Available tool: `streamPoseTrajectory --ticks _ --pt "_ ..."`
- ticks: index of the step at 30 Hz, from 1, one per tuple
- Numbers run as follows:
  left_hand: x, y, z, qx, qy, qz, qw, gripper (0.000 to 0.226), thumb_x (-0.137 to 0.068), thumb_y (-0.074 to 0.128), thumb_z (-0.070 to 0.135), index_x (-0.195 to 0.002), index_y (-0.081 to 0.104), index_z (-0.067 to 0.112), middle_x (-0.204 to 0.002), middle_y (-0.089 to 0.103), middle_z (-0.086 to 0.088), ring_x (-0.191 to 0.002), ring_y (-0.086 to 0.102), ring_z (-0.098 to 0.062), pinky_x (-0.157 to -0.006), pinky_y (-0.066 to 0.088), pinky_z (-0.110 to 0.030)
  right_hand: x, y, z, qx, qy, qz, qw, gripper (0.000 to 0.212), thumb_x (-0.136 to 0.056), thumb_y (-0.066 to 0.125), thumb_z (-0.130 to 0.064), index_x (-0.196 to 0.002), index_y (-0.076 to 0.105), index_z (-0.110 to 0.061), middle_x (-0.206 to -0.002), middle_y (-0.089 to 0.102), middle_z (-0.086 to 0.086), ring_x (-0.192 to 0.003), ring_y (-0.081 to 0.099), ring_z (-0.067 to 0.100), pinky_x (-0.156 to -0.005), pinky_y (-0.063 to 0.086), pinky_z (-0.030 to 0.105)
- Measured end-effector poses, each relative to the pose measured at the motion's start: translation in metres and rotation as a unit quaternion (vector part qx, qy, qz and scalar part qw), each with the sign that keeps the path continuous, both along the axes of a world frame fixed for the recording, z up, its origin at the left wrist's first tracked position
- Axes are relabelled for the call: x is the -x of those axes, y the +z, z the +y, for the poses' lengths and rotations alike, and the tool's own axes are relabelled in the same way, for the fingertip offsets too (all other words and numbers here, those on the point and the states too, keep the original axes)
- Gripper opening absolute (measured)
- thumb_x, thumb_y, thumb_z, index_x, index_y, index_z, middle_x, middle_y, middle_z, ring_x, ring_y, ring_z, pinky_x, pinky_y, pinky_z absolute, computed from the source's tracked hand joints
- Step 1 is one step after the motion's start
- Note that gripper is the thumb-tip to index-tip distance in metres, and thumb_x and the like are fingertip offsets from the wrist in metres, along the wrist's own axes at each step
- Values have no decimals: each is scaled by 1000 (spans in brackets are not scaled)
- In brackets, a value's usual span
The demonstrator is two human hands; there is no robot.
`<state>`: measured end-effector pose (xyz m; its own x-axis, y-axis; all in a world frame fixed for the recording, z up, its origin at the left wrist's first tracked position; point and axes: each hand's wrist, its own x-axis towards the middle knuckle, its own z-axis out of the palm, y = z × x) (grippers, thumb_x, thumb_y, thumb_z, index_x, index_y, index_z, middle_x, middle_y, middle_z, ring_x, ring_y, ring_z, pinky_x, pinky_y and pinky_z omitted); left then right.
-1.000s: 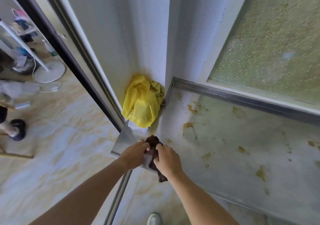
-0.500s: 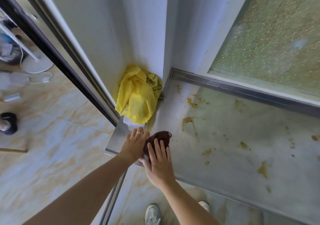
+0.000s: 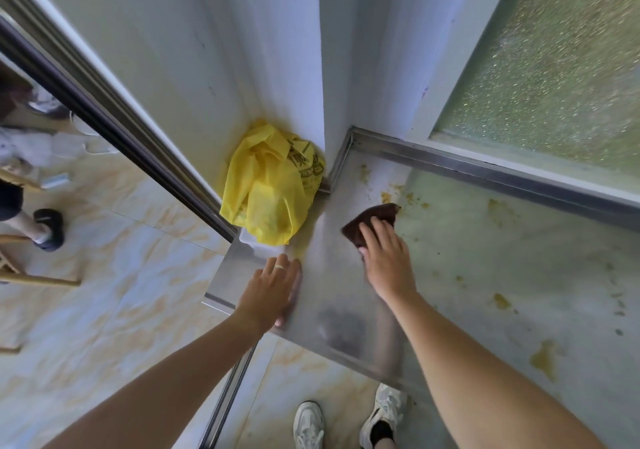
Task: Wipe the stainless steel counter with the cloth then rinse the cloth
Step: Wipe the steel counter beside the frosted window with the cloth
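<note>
The stainless steel counter runs from the wall corner to the right, spotted with yellow-brown stains. A dark brown cloth lies flat on it near the back left. My right hand presses on the cloth with fingers spread over it, and the cloth's far tip touches a stain. My left hand rests flat on the counter's left front corner, fingers apart, a ring on one finger, holding nothing.
A crumpled yellow plastic bag sits on a small white box in the wall corner, left of the cloth. A raised steel rim borders the counter below a frosted window. Another person's foot is on the tiled floor, far left.
My right hand has slid the cloth away from the front edge toward the back stains. My left hand has let go of the cloth and lies flat on the counter corner.
</note>
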<state>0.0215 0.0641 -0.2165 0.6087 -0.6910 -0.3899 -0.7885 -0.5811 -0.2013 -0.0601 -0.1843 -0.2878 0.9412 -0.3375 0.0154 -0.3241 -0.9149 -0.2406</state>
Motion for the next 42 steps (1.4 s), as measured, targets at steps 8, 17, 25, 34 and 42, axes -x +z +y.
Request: streamPoseTrajectory --ticks 8,17,25,34,42 --pt "-13 2 -62 0 -24 175 984 162 -48 80 77 -157 -11 0 -164 -19 -24 -153 -16 -40 -127 5 -53 45 42 -27 -24 -113 -84 990 42 -87 67 -10 -128 60 -17 -125 62 6 -111 57 30 -86 45 44" --pt "-32 -31 -63 -41 38 225 973 175 -39 81 80 -142 -47 19 -145 -58 -9 -137 -50 -32 -119 -19 -59 46 2 22 -46 133 -30 990 50 -107 39 -33 -156 39 -21 -163 37 2 -155 25 22 -124 24 51" --pt "-37 -40 -63 -47 41 245 967 175 -37 78 84 -139 -50 23 -143 -60 -6 -134 -54 -32 -116 -25 -58 -105 6 -42 -58 72 39 995 59 -106 28 -40 -161 22 -20 -170 15 5 -158 8 26 -128 0 48" --pt "-6 -65 -55 245 62 58 966 66 -104 33 51 -160 20 19 -169 12 -6 -157 9 -26 -125 10 -54 -40 -5 -132 15 -36 -11 999 54 -101 36 -32 -148 49 -8 -154 47 15 -142 44 37 -112 42 51" --pt "-19 -72 -83 274 85 65 956 68 -102 38 46 -161 18 16 -170 11 -2 -157 5 -17 -126 13 -47 19 24 -97 -8 -249 -217 944 33 -104 45 -18 -127 62 -2 -117 63 18 -106 58 40 -94 45 47"
